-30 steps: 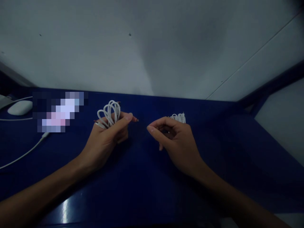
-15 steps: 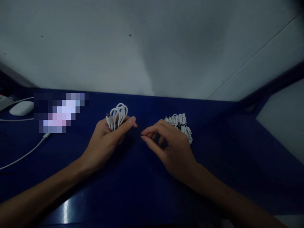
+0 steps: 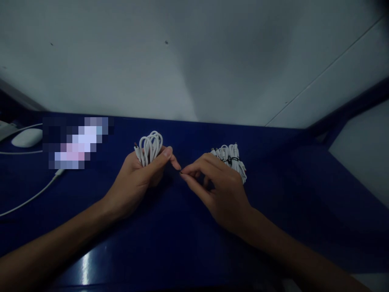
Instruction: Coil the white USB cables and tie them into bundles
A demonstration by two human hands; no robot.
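A coiled white cable point(image 3: 149, 147) is held in my left hand point(image 3: 138, 174), its loops and one plug standing up above the thumb. The left index finger stretches out to the right, its tip close to my right fingertips. My right hand point(image 3: 219, 184) pinches a small, thin black tie point(image 3: 181, 172) between thumb and index finger; most of it is hidden by the fingers. Behind the right hand, several white cables point(image 3: 235, 156) lie bundled side by side with black ties around them, partly covered by the knuckles.
Both hands are above a glossy blue table point(image 3: 146, 251), with a pale wall point(image 3: 121, 73) along its far edge. To the left are a white mouse point(image 3: 27, 138), a pixelated bright device point(image 3: 79, 144) and a white cord point(image 3: 33, 198) running from it.
My left index finger has reached out rightward to the black tie at my right fingertips. The right hand and the bundled cables have hardly moved.
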